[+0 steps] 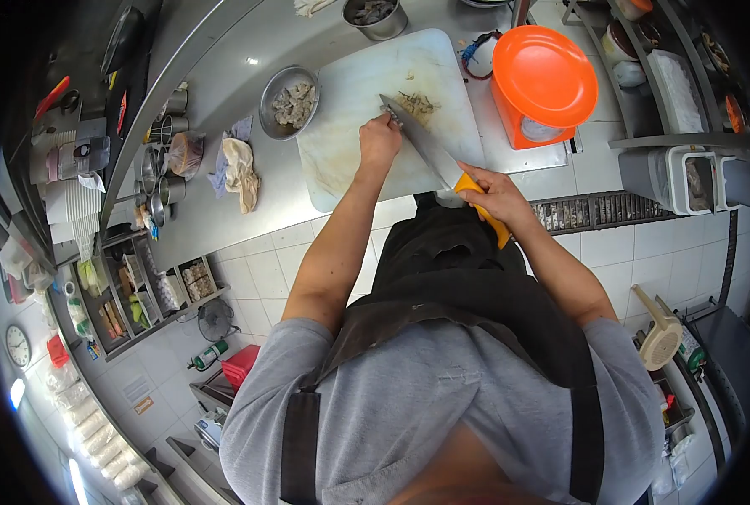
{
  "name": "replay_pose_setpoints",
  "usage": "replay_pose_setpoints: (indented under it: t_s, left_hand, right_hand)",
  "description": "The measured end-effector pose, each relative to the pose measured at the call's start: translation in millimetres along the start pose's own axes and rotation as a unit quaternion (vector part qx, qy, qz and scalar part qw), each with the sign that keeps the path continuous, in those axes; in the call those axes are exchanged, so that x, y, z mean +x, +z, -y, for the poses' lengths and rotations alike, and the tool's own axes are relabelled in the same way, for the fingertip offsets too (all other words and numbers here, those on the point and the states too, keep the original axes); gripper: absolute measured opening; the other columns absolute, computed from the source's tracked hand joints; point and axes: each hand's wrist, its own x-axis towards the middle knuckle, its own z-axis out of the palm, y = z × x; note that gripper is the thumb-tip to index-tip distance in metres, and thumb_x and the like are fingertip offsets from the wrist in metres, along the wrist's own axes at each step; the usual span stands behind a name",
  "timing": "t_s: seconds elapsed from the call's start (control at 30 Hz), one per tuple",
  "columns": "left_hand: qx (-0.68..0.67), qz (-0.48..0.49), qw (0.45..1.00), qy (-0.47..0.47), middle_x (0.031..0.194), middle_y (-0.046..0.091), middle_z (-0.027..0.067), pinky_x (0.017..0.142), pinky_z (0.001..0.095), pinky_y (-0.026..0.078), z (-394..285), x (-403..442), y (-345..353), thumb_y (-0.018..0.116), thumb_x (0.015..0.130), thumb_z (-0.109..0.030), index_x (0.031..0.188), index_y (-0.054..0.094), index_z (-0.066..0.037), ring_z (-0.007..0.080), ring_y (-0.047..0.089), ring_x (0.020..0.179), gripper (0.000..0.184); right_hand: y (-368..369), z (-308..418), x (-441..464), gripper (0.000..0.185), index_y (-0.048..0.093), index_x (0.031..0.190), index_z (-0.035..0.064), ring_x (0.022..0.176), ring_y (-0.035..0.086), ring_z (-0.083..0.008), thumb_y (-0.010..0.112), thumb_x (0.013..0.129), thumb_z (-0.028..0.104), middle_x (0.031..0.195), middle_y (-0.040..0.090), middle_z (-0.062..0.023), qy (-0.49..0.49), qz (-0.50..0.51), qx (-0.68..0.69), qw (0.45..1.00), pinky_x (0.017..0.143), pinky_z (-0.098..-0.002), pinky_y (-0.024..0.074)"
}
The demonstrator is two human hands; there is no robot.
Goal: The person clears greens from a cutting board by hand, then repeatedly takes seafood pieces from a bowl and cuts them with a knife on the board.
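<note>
My right hand (pixel 494 200) is wrapped around the yellow handle of a large kitchen knife (pixel 429 150). Its blade points away and to the left over a white cutting board (pixel 341 172). Close to the blade's tip, my left hand (pixel 381 139) is closed, fingertips pinched together; whatever is between them is too small to make out. Just beyond the tip lies a small heap of dark scraps (pixel 419 103), which look like shrimp shells. Left of the board, a metal bowl (pixel 265 108) holds pale peeled pieces that look like shrimp.
A metal pot (pixel 383 30) with greyish contents stands beyond the board. On the right is an orange scale (pixel 545 76) with a round pan. Crumpled cloths (pixel 240 172) lie on the steel counter (pixel 198 210) to the left. Grey bins (pixel 678 178) stand far right.
</note>
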Motion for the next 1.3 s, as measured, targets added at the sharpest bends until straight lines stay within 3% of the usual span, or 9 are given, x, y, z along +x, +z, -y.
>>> replay_pose_setpoints:
  t_s: [0.13, 0.2, 0.3, 0.4, 0.73, 0.9, 1.07, 1.23, 1.3]
  left_hand:
    - [0.017, 0.006, 1.0, 0.008, 0.083, 0.066, 0.0253, 0.075, 0.0477, 0.053, 1, 1, -1, 0.056, 0.083, -0.015, 0.09, 0.07, -0.002, 0.0434, 0.065, 0.081, 0.02]
    - [0.023, 0.009, 1.0, 0.01, 0.083, 0.066, 0.0252, 0.075, 0.048, 0.053, 1, 2, -1, 0.055, 0.083, -0.014, 0.088, 0.069, -0.001, 0.0434, 0.065, 0.08, 0.02]
    - [0.039, 0.004, 0.999, 0.024, 0.082, 0.066, 0.0247, 0.075, 0.0485, 0.053, 1, 2, -1, 0.055, 0.082, -0.014, 0.089, 0.069, -0.002, 0.0433, 0.065, 0.078, 0.019]
    - [0.029, 0.008, 0.999, 0.037, 0.08, 0.067, 0.0254, 0.075, 0.0497, 0.054, 0, 1, -1, 0.055, 0.084, -0.012, 0.086, 0.067, 0.0, 0.0434, 0.066, 0.078, 0.017]
    - [0.029, 0.003, 0.999, 0.014, 0.082, 0.068, 0.0235, 0.078, 0.0457, 0.055, 8, 9, 1, 0.058, 0.082, -0.018, 0.093, 0.073, -0.003, 0.0403, 0.067, 0.081, 0.024]
    - [-0.022, -0.03, 0.999, 0.006, 0.082, 0.069, 0.0239, 0.078, 0.0469, 0.055, -3, 11, -3, 0.06, 0.081, -0.016, 0.093, 0.067, 0.003, 0.0412, 0.068, 0.083, 0.023]
    - [0.041, 0.033, 0.999, -0.009, 0.087, 0.068, 0.027, 0.078, 0.0458, 0.056, -6, 17, -5, 0.064, 0.076, -0.014, 0.105, 0.057, 0.004, 0.0426, 0.068, 0.084, 0.034]
    - [0.005, 0.04, 0.999, 0.02, 0.087, 0.07, 0.0237, 0.079, 0.0443, 0.056, 6, 22, -9, 0.063, 0.075, -0.013, 0.11, 0.058, 0.004, 0.0392, 0.069, 0.084, 0.039]
    - [-0.014, 0.028, 0.999, 0.032, 0.087, 0.07, 0.0224, 0.079, 0.043, 0.056, 4, 25, -20, 0.064, 0.074, -0.013, 0.113, 0.059, 0.004, 0.0375, 0.069, 0.085, 0.042]
  right_hand:
    - [-3, 1, -3, 0.058, 0.05, 0.142, 0.0144, 0.069, 0.061, -0.0163, 0.068, 0.086, 0.017, 0.084, 0.066, -0.0073, 0.027, -0.006, -0.064, 0.998, 0.065, -0.0304, 0.0496]
    - [-6, -11, -6, 0.056, 0.051, 0.14, 0.0174, 0.082, 0.067, -0.0311, 0.068, 0.086, 0.02, 0.096, 0.07, -0.0158, -0.17, -0.097, -0.217, 0.956, 0.076, -0.0371, 0.0513]
    - [-12, -5, -16, 0.056, 0.051, 0.14, 0.0187, 0.096, 0.066, -0.0384, 0.068, 0.086, 0.02, 0.109, 0.068, -0.0196, -0.143, -0.092, -0.227, 0.959, 0.087, -0.0383, 0.0507]
    - [-10, 4, -22, 0.054, 0.052, 0.139, 0.0206, 0.094, 0.063, -0.0412, 0.066, 0.087, 0.02, 0.105, 0.067, -0.022, -0.135, -0.074, -0.222, 0.963, 0.084, -0.0414, 0.0505]
    - [-22, -4, -26, 0.055, 0.05, 0.14, 0.0196, 0.094, 0.063, -0.0415, 0.066, 0.087, 0.019, 0.106, 0.067, -0.0222, -0.19, -0.127, -0.294, 0.928, 0.083, -0.0452, 0.051]
    - [-18, 1, -31, 0.053, 0.052, 0.138, 0.0171, 0.095, 0.063, -0.0418, 0.066, 0.087, 0.019, 0.105, 0.067, -0.0219, -0.133, -0.075, -0.277, 0.949, 0.083, -0.0446, 0.0509]
    - [-22, 15, -32, 0.054, 0.051, 0.139, 0.0167, 0.095, 0.063, -0.0415, 0.066, 0.087, 0.019, 0.106, 0.067, -0.022, -0.124, -0.111, -0.275, 0.947, 0.084, -0.0438, 0.0504]
    - [-21, 15, -22, 0.053, 0.053, 0.138, 0.0165, 0.097, 0.063, -0.0411, 0.066, 0.086, 0.019, 0.107, 0.066, -0.0226, -0.151, -0.085, -0.268, 0.948, 0.085, -0.0431, 0.0496]
    - [-20, 8, -16, 0.056, 0.053, 0.139, 0.0191, 0.093, 0.067, -0.0366, 0.069, 0.085, 0.021, 0.105, 0.068, -0.0214, -0.109, -0.079, -0.256, 0.957, 0.086, -0.0391, 0.0506]
